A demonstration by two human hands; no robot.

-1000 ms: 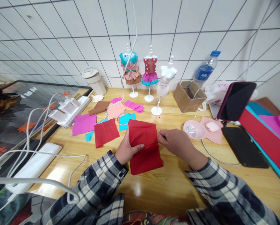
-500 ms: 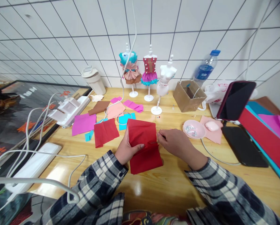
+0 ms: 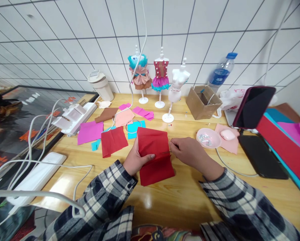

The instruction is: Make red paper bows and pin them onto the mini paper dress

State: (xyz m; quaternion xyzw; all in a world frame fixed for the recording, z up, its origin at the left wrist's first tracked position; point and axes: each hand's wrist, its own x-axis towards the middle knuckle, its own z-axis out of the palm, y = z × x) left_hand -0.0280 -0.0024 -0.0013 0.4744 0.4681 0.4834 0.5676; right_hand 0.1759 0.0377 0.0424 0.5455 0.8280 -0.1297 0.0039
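Note:
A folded sheet of red crepe paper [image 3: 153,140] is raised over the wooden table, its lower part hanging below a crosswise fold. My left hand [image 3: 138,157] grips it at the left edge, thumb across the front and fingers behind. Just beside the paper's right edge, my right hand [image 3: 183,150] is closed in a pinch; whatever lies between its fingertips is too small to make out. A thin dark line shows on the paper near that edge. Left of my hands lies another red paper piece [image 3: 114,141], close to a blue piece [image 3: 137,129] with a ring on it.
Two dressed mini mannequins [image 3: 160,75] and one bare mannequin [image 3: 177,80] stand by the wall. At right are a pink dish [image 3: 202,133] of small shiny pieces, a cardboard box [image 3: 204,108] and a phone [image 3: 255,107]. Cables and a power strip [image 3: 44,174] occupy the left.
My right hand has shifted very slightly to the right beside the paper's edge. My left hand keeps the same grip. Part of what looks like another person's hand now shows at the far left.

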